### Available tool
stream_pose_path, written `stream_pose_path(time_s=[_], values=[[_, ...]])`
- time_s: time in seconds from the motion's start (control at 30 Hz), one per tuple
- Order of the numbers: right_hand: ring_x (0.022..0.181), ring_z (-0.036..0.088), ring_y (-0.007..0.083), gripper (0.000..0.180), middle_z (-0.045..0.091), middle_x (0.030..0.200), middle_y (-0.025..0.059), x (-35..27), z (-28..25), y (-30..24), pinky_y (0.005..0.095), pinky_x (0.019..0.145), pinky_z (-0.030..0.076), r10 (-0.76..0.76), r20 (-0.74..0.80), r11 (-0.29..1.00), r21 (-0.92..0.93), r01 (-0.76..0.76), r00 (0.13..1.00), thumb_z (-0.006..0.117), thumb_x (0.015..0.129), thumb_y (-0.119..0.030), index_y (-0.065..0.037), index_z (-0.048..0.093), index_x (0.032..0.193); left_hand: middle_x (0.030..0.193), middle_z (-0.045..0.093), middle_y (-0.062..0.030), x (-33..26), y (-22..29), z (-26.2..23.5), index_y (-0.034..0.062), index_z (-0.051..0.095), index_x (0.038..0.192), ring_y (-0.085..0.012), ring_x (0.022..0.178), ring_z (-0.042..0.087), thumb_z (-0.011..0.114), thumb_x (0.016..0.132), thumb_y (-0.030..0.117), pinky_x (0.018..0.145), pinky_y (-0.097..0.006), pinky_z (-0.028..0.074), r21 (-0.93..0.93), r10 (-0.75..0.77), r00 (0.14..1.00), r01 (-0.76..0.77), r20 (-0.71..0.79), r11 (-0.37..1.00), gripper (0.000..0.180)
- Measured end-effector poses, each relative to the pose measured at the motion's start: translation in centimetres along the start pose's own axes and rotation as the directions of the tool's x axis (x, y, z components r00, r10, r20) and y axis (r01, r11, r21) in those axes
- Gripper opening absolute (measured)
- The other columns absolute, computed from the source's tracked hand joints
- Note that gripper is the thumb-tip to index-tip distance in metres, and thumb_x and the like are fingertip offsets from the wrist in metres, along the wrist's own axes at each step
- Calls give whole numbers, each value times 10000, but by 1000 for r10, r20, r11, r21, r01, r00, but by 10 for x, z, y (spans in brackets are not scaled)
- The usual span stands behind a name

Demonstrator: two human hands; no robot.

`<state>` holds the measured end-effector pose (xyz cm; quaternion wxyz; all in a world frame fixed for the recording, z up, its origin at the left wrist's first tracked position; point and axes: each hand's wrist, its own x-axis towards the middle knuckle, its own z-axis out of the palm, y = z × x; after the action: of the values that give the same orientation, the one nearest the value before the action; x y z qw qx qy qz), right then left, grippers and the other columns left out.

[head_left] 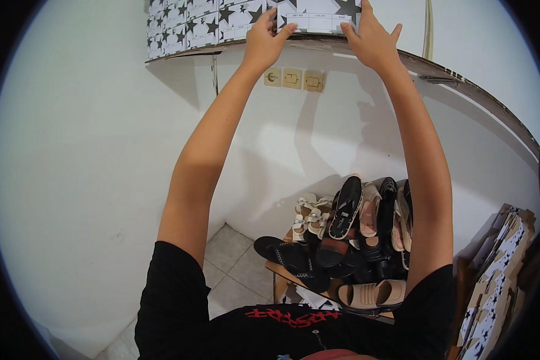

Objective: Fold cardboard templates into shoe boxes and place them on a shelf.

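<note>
At the top of the head view, a white shoebox (pixel 317 8) with black stars sits at the front edge of the wall shelf (pixel 318 39). Gripping its left side is my left hand (pixel 267 41), thumb on the front face. My right hand (pixel 373 37) holds the right side, thumb at the lower front corner and little finger sticking out. Both arms are stretched up and forward. The upper part of the box is cut off by the picture's edge. More star-printed shoeboxes (pixel 203 30) stand stacked on the shelf to the left, close beside my left hand.
Below, a wooden table (pixel 280 276) bears a heap of sandals and shoes (pixel 347 207). Flattened star-printed cardboard (pixel 492 276) leans at the right. Switches and a socket (pixel 292 78) sit on the white wall under the shelf, near a metal bracket (pixel 436 79).
</note>
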<state>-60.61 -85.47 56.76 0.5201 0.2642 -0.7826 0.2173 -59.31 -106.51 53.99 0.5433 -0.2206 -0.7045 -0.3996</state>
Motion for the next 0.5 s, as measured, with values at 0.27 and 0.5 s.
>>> stream_pose_path(time_s=[0.27,0.5], values=[[1070,511,425,740,544,1122,279,20,13,-22,659,995,53,130,70,971,-211,-113,989,560,789,-320,91,220,1302,1043,635,-23,2,-36,5,126,557,1153,-186,929,488,691,746,304,778,-292,394,431,336,908,-205,-252,879,464],[1069,510,424,666,545,1096,291,42,36,-11,621,965,245,119,91,965,-244,-94,989,602,725,-309,105,345,1179,1153,580,31,-1,-52,10,183,627,1092,-234,1147,378,575,791,375,944,-451,201,454,308,925,-181,-223,872,361]])
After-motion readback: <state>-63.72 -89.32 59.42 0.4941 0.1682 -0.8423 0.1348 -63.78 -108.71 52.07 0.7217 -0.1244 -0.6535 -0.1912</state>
